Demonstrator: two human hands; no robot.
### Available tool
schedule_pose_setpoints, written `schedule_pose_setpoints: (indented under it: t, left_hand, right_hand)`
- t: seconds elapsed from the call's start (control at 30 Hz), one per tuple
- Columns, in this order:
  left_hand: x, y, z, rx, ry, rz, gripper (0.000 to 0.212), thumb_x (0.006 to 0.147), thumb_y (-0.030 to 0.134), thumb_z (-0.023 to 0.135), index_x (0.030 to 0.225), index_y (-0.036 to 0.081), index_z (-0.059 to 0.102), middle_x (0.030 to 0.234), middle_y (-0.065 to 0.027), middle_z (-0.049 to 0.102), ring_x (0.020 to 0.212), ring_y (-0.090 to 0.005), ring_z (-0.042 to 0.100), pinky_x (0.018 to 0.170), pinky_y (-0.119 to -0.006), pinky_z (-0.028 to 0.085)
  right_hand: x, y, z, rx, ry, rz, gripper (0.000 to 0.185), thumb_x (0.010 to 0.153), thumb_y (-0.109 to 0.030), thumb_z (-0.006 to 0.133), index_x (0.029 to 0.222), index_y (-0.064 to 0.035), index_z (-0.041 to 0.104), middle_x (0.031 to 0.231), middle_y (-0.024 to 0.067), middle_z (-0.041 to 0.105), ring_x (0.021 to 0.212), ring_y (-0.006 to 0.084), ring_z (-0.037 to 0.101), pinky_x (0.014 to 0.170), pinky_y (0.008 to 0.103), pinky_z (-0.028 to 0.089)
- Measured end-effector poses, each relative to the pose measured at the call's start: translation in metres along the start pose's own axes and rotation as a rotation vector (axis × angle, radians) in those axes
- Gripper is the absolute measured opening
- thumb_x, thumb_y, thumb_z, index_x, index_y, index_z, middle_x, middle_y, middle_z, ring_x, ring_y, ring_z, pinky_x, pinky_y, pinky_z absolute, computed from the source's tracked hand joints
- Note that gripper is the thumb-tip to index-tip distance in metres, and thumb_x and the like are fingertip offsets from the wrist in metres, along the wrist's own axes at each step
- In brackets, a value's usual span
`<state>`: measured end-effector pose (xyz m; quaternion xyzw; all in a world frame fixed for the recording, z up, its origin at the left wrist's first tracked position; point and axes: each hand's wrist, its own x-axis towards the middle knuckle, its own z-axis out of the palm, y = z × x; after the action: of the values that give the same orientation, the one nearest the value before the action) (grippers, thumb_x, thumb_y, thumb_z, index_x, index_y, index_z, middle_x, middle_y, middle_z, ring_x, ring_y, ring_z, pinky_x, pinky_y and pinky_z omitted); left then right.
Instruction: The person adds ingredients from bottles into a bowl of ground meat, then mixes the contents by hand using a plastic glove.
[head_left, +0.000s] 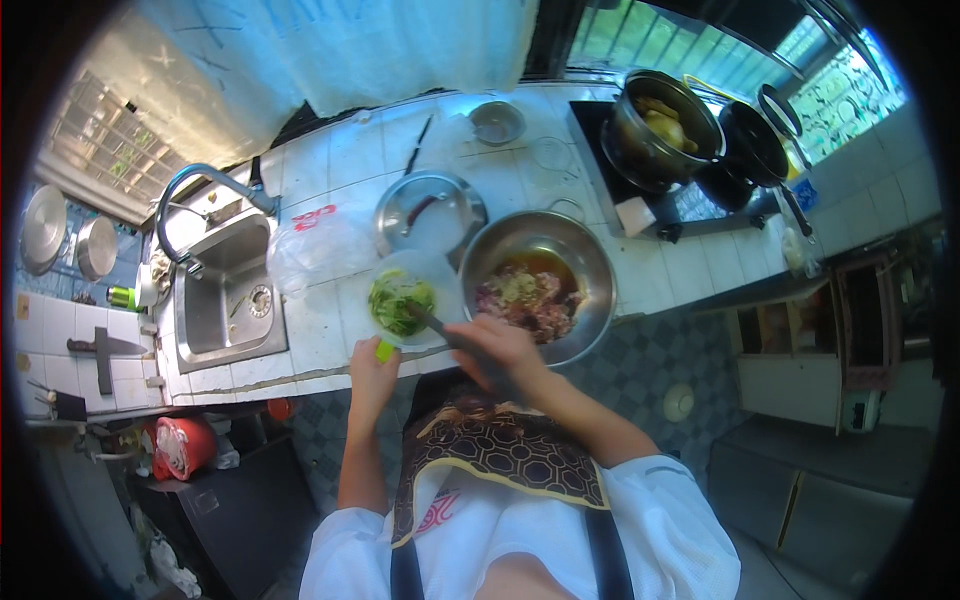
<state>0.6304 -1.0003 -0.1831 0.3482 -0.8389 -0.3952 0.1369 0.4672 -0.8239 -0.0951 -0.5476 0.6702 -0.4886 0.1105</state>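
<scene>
My left hand (373, 379) grips the green handle (385, 351) of a pale plastic vessel (442, 281), which looks tilted. Chopped green onion (401, 304) lies inside it. In my right hand (501, 351) is a dark long-handled utensil (442, 328), its tip in the greens; its exact kind is unclear. Just right of the vessel, a wide steel bowl (602, 285) holds ground meat (532, 307), with a pale seasoning on top and brown liquid at the far side. My right hand is over the bowl's near left rim.
A lidded pan (431, 214) and a clear plastic bag (319, 251) stand behind the vessel. The steel sink (225, 300) is at left. On the cooktop (690, 206), at right, are a large pot (630, 139) with food and a black frying pan (754, 142). A small bowl (496, 124) sits farther back.
</scene>
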Motion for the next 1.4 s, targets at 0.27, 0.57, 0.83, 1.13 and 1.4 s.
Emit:
schedule_pose_setpoints:
  t: [0.27,0.57,0.83,1.13,1.4]
  left_hand:
    - [-0.036,-0.011,0.079,-0.833,0.153,-0.363,0.024,0.083,0.017,0.058,0.098,-0.002,0.058,0.081,-0.0108,0.060,0.071,-0.0136,0.054,0.062,-0.030,0.044]
    - [-0.024,0.005,0.076,-0.036,0.221,-0.293,0.030,0.084,0.017,0.060,0.109,0.000,0.058,0.091,-0.0071,0.059,0.084,-0.0138,0.056,0.075,-0.028,0.045]
    - [-0.046,0.048,0.145,-0.981,-0.244,-0.833,0.046,0.083,0.033,0.062,0.113,0.002,0.045,0.103,-0.0075,0.054,0.095,-0.0209,0.052,0.084,-0.040,0.043]
    - [-0.024,0.056,0.169,-1.235,-0.373,-0.909,0.024,0.094,0.019,0.041,0.108,0.001,0.045,0.094,-0.0122,0.057,0.083,-0.0255,0.060,0.068,-0.039,0.055]
    - [-0.022,0.040,0.177,-1.151,-0.452,-0.885,0.020,0.095,0.020,0.040,0.104,0.002,0.045,0.081,-0.0070,0.053,0.065,-0.0169,0.051,0.061,-0.037,0.056]
  right_hand:
    - [0.021,0.030,0.076,-0.251,-0.411,-0.105,0.034,0.065,-0.004,0.061,0.099,-0.0068,0.057,0.090,0.0090,0.055,0.090,0.0293,0.055,0.073,0.0379,0.047]
    - [-0.023,0.125,-0.049,-0.510,-0.405,0.105,0.063,0.063,-0.017,0.071,0.122,-0.0131,0.047,0.120,0.0127,0.046,0.110,0.0328,0.044,0.089,0.0444,0.040]
    - [-0.001,0.160,-0.020,-0.825,-0.990,-0.078,0.100,0.050,-0.022,0.083,0.136,-0.0300,0.031,0.144,0.0144,0.022,0.129,0.0389,0.027,0.091,0.0606,0.036]
    - [0.019,0.219,-0.037,-0.335,-0.937,0.479,0.046,0.061,-0.012,0.071,0.105,-0.0153,0.060,0.114,0.0173,0.050,0.089,0.0349,0.058,0.077,0.0379,0.049]
    - [-0.038,0.166,-0.043,-0.860,-0.794,-0.331,0.072,0.058,-0.023,0.074,0.123,-0.0269,0.046,0.130,0.0101,0.038,0.116,0.0334,0.041,0.073,0.0442,0.047]
